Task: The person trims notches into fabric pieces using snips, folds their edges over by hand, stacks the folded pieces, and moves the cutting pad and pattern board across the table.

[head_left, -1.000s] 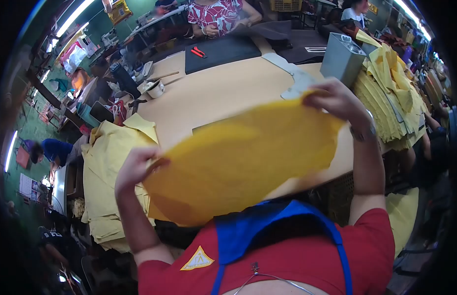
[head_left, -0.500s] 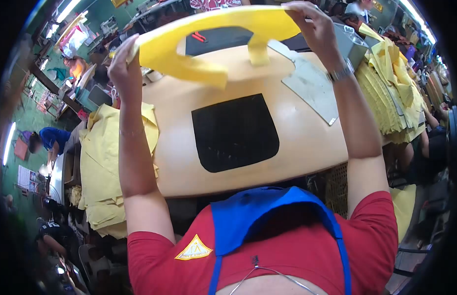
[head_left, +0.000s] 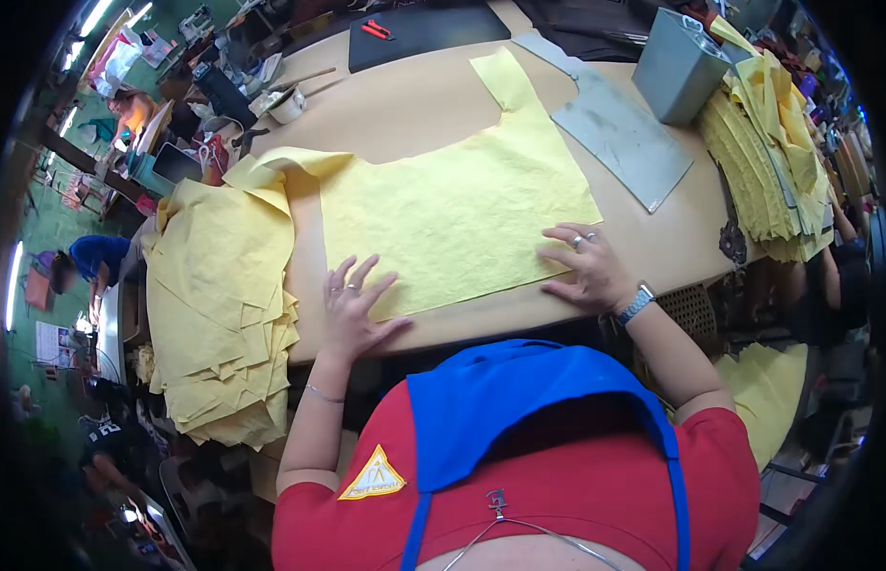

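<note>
A yellow cut sheet (head_left: pixel 452 214) lies spread on the wooden table (head_left: pixel 405 114), with two strap-like parts pointing away from me; the left one is folded over toward the stack. My left hand (head_left: pixel 352 305) rests with spread fingers at the sheet's near left corner. At the near right part, my right hand (head_left: pixel 586 266) lies on the sheet, its fingers apart as well. The black panel is hidden under the sheet. Right of the sheet is a grey flat template (head_left: pixel 624 138).
A stack of yellow sheets (head_left: pixel 219 305) stands at the left and another pile (head_left: pixel 762 162) at the right. Behind are a metal can (head_left: pixel 681 67), a white cup (head_left: pixel 288 105) and a red cutter (head_left: pixel 377 30) on a dark mat (head_left: pixel 433 33). A person in blue (head_left: pixel 100 262) is far left.
The yellow sheet came down from the air onto the table and now covers the black panel. Both hands moved down toward me and released its far edge.
</note>
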`<control>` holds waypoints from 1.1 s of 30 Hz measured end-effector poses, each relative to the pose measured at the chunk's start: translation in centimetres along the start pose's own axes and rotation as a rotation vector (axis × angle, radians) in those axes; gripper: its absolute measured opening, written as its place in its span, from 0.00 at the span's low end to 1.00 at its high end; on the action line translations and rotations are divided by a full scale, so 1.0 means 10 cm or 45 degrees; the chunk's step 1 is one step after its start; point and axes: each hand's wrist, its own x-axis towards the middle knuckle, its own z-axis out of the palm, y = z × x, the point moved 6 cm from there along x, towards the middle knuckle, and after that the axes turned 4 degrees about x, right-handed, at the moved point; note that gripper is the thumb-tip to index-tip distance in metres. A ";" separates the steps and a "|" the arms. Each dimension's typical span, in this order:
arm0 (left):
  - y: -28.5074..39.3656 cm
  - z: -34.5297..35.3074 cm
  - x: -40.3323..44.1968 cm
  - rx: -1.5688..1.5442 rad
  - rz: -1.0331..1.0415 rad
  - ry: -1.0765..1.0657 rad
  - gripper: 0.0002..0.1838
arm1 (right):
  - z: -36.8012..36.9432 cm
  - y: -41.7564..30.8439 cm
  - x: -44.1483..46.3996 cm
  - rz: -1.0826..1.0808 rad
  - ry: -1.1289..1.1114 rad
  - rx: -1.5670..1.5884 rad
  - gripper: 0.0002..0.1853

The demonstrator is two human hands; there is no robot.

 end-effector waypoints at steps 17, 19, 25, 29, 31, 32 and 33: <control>-0.12 0.24 0.21 -0.241 -0.067 -0.055 0.11 | 0.38 0.22 0.33 0.073 -0.043 0.246 0.08; -0.07 0.25 0.11 -0.259 -0.013 -0.114 0.10 | 0.35 0.13 0.24 0.058 -0.062 0.178 0.09; -0.63 -0.04 0.46 -0.256 -0.261 -0.005 0.24 | 0.14 0.21 0.07 0.044 0.006 0.134 0.15; -1.95 0.44 1.19 -0.546 -0.864 0.170 0.41 | 0.12 0.35 0.20 0.080 0.073 0.021 0.19; -2.51 0.74 1.47 -0.584 -1.046 0.203 0.48 | 0.25 0.34 0.25 0.132 0.052 -0.009 0.20; -2.68 0.83 1.65 -0.517 -1.109 0.189 0.50 | 0.35 0.36 0.26 0.142 -0.097 0.002 0.22; -2.85 0.92 1.82 -0.449 -1.170 0.173 0.52 | 0.35 0.34 0.26 0.143 -0.084 -0.015 0.22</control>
